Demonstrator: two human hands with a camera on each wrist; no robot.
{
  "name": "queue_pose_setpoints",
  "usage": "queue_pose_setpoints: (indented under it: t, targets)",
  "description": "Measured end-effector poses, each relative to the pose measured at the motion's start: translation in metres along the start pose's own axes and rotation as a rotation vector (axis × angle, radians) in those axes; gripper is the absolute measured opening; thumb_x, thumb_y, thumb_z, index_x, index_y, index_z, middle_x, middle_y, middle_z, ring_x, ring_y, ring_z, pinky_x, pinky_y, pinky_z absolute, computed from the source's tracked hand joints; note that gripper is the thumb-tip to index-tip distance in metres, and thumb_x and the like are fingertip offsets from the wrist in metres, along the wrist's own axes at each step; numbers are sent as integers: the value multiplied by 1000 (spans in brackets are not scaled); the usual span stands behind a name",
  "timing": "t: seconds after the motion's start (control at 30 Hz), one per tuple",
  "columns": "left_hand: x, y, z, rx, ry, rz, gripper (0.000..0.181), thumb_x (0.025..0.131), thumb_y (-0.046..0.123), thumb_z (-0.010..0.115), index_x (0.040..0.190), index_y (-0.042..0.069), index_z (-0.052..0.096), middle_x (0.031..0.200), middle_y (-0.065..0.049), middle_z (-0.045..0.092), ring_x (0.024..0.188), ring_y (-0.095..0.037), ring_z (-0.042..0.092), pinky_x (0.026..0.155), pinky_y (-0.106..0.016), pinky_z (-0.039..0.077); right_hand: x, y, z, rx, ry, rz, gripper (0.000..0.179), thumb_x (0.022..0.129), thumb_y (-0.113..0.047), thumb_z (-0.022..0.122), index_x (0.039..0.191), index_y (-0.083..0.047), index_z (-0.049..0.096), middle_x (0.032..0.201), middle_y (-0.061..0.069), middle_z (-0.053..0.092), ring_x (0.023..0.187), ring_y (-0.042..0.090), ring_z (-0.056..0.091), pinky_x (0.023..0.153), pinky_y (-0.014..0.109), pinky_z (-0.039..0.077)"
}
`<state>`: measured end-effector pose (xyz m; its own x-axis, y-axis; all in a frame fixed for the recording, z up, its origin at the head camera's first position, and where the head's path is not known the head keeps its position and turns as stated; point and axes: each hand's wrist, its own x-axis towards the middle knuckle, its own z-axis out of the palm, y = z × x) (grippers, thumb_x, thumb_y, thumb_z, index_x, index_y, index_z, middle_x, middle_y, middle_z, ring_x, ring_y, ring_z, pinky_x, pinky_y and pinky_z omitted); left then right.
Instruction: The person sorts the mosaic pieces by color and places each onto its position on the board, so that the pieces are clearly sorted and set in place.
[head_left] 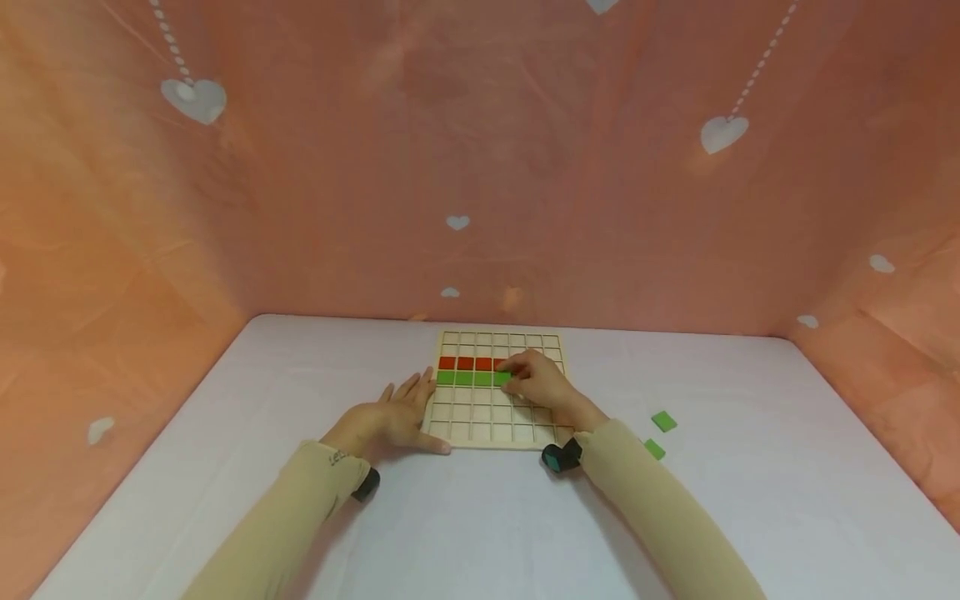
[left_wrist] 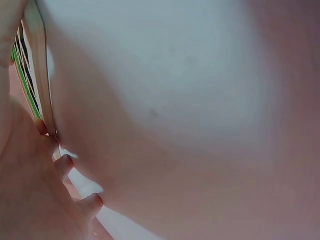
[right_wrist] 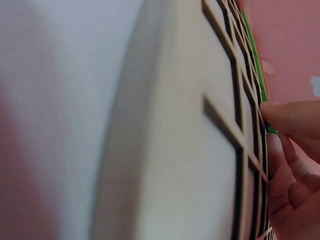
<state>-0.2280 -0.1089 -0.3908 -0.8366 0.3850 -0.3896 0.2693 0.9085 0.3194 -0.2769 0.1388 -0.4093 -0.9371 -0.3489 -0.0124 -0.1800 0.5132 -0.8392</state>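
A pale wooden grid board point(head_left: 482, 432) lies flat on the table, its squares framed by raised strips. Across it run a row of red square tiles point(head_left: 465, 364) and, just nearer, a row of green square tiles point(head_left: 463, 378). My right hand point(head_left: 546, 383) is over the board, thumb and forefinger about the rightmost green tile point(head_left: 502, 379); the right wrist view shows the thumb point(right_wrist: 292, 117) at the green edge. My left hand point(head_left: 401, 417) rests along the board's left edge, fingers extended and thumb near the front corner.
Two loose green tiles, one farther back point(head_left: 664, 421) and one nearer point(head_left: 655, 449), lie right of the board beside the right sleeve point(head_left: 648, 483). The white-covered table point(head_left: 465, 525) meets an orange-pink curtain with hearts point(head_left: 525, 208) behind.
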Motion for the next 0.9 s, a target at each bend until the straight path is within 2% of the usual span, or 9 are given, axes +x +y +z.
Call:
queue_pose_setpoints:
  t: [0.23, 0.43, 0.57, 0.8, 0.9]
  targets:
    - [2, 0, 1, 17, -1, 1, 111, 82, 58, 66, 153, -1, 4, 161, -15, -11, 149, -33, -5, 119, -55, 1, -1, 0, -1, -28, 3, -44, 34, 85, -9, 70, 119, -7, 66, 120, 12, 59, 94, 21, 56, 77, 28, 49]
    - [2, 0, 1, -1, 14, 3, 111, 81, 57, 67, 152, -2, 6, 161, -15, -8, 149, -34, -3, 119, -56, 2, -1, 4, -5, 25, -20, -81, 37, 85, -10, 70, 121, -5, 64, 123, 14, 63, 86, 18, 55, 71, 26, 47]
    - [6, -3, 4, 10, 24, 0, 112, 80, 58, 67, 153, 0, 5, 161, -14, -9, 149, -33, -3, 119, -55, 1, -1, 8, -6, 61, -17, -116, 38, 86, -9, 69, 123, -2, 63, 123, 17, 63, 85, 18, 57, 73, 27, 47]
    - [1, 1, 2, 12, 17, 6, 110, 82, 57, 67, 152, -2, 6, 161, -16, -9, 149, -34, -3, 119, -56, 2, -8, 7, -10, 113, 6, -61, 40, 88, -14, 68, 127, -6, 61, 119, 15, 63, 90, 17, 60, 72, 26, 48]
    - [1, 1, 2, 2, 24, 8, 110, 81, 56, 68, 152, -2, 7, 161, -16, -7, 149, -34, -2, 119, -56, 2, -12, 7, -14, 121, 16, -63, 42, 89, -16, 67, 129, -7, 59, 118, 14, 63, 91, 18, 59, 76, 28, 49]
